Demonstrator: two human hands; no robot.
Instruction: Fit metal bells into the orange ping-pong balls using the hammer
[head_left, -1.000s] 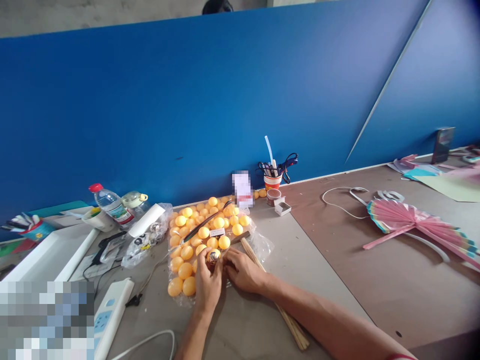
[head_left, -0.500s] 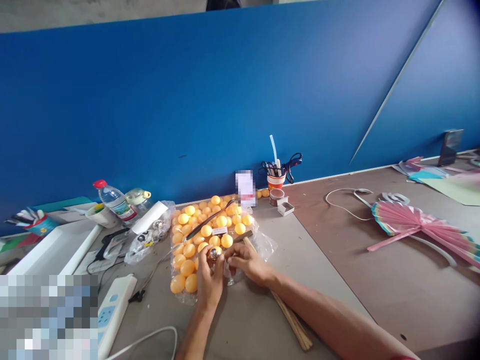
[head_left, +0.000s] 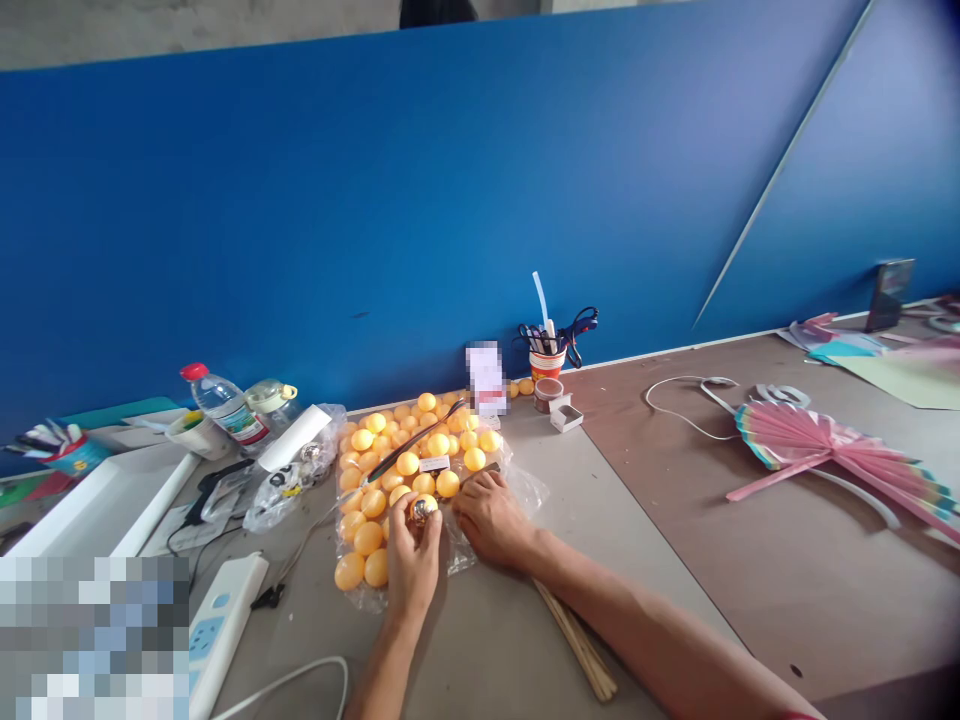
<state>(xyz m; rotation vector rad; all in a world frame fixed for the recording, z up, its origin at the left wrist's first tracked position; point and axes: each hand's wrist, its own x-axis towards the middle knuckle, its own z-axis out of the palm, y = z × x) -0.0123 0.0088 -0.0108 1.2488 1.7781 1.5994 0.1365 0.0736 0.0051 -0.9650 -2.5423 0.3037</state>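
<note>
The left hand grips a shiny metallic ball between thumb and fingers, at the near edge of a clear plastic bag filled with orange balls. The ball's reflective surface faces upward, with gold and silver tones; any finer detail is too small to resolve. The right hand lies palm down just to the right, its fingers bent toward the far side, over the right part of the bag and the far end of a bundle of wooden strips. Whether it grasps anything cannot be determined, since the fingertips are hidden.

Change in state: half a second ago the right fingers were beside the ball, pointing toward it; they have since turned away to the far side, leaving a visible gap between the hands. The ball stays in the left grip. In effect, the left hand alone now supports the workpiece, and direct work on it by the right hand appears to be paused.

Surroundings: a dark slender rod lies diagonally across the bag, to the left of a white label. A small open box sits beyond the bag, to the right. A power strip occupies the near left.
</note>
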